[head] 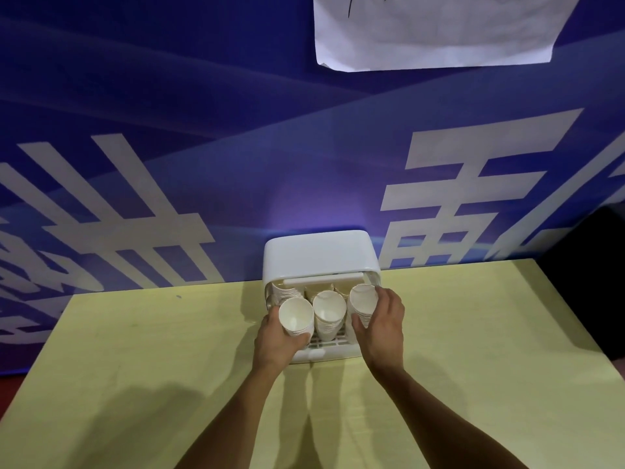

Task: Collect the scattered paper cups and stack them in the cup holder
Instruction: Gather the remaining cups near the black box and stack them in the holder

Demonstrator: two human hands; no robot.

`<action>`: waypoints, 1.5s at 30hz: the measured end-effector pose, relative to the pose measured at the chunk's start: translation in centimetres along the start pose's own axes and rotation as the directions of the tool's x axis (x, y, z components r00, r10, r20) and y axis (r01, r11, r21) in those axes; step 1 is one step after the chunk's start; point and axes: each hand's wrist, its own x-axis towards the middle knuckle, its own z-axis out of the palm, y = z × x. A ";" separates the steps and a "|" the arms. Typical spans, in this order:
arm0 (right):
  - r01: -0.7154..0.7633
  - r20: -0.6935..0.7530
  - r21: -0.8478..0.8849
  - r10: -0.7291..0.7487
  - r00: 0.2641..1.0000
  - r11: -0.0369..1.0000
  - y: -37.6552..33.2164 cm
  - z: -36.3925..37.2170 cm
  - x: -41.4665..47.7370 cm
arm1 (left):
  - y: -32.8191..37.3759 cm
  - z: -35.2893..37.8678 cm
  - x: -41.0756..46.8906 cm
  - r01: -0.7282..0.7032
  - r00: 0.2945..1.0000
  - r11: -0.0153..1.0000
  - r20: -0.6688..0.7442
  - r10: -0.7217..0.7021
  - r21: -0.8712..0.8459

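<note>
Gripping the outer two of three front cup stacks, both hands reach into the white cup holder (pixel 318 255), which sits at the centre of the frame on the far edge of a pale yellow table (pixel 135 367), backed against a blue banner (pixel 169 96). The left hand (pixel 275 343) curls its fingers and thumb round the left stack (pixel 296 316) of white paper cups, whose mouth tilts toward the camera. The right hand (pixel 384 324) wraps round the right stack (pixel 362 299), thumb on the near side and fingers over the far rim. Between them the middle stack (pixel 328 313) stands untouched on the holder's slotted white floor (pixel 333 340). Further stacks (pixel 287 292) lie behind, under the raised white lid (pixel 318 245). Large white Chinese characters (pixel 466 198) run across the banner from the left edge to the right, each cut off by the table or the frame, so none can be read with certainty. A white sheet of paper (pixel 439 35) hangs at the upper right of the frame with a few black pen strokes at its top edge, too cropped to read.
</note>
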 end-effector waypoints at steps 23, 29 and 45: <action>-0.256 0.188 0.249 0.213 0.959 0.934 0.7 1.8 1.2 | -0.5 0.0 0.9 -0.037 0.998 0.999 -0.042 0.037 0.013; -0.263 0.197 0.250 0.217 0.956 0.932 0.9 1.8 1.1 | -0.6 0.2 0.9 -0.016 0.999 1.000 -0.033 0.017 0.008; 0.371 0.143 -0.203 -0.347 0.927 0.906 -2.6 -1.5 2.6 | -0.6 -1.1 0.2 -0.034 0.999 0.999 0.005 0.034 -0.007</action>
